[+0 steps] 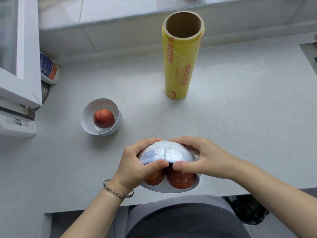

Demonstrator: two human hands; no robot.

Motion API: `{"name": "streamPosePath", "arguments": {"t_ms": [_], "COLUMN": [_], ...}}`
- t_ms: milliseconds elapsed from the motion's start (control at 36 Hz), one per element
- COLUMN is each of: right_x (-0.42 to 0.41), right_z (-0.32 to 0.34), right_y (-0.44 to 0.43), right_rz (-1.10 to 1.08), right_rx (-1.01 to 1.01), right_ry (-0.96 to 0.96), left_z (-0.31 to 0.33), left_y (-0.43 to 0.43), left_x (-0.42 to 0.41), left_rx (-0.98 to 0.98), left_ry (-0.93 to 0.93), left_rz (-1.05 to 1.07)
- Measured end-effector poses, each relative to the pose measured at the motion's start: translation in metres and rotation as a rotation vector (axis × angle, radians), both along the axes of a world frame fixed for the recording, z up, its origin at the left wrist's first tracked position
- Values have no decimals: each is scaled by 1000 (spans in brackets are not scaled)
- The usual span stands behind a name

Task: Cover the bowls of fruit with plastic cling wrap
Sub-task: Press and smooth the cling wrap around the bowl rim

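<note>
Film-wrapped bowl (164,189), 2 red fruits (180,179), tilted btwn both hands (135,162) (204,158)

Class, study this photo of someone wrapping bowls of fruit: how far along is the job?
Done: cling wrap is already on the near bowl, which holds two fruits. In hand: the left hand and right hand grip that tilted bowl, pressing the film against its outside. Left: the far bowl with one fruit is uncovered; the roll stands upright on the counter.

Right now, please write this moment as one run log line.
near bowl: tilted, film on it | left hand: grips it | right hand: grips it | far bowl: one fruit, uncovered | wrap roll: upright on counter
</note>
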State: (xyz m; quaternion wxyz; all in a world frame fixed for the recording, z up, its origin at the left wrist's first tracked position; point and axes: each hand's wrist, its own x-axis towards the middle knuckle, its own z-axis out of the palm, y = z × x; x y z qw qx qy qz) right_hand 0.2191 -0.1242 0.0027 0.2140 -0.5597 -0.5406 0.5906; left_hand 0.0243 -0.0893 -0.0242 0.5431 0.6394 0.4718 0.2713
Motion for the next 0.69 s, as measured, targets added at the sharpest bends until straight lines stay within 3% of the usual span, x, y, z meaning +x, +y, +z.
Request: {"name": "streamPosePath", "arguments": {"t_ms": [111, 222, 333, 500, 694], "right_x": [5, 4, 4, 4, 9], "right_z": [-7, -19, -26, -23, -16], "right_y": [2, 3, 5, 11, 19], "right_rz": [21, -189, -314, -258, -189], "right_rx": [-72, -145, -139, -163, -189], "right_ry": [109, 311, 273, 191, 121], "left_z": [-4, -9, -7, 7, 1], "left_y": [0, 0, 4, 18, 12], "left_x": [-1, 5, 6, 11, 18], "left_rx": [-41, -133, -255, -266, -177], "left_ry": [-40, -148, -110, 113, 25], "left_rz": [49, 125, 41, -266, -90]}}
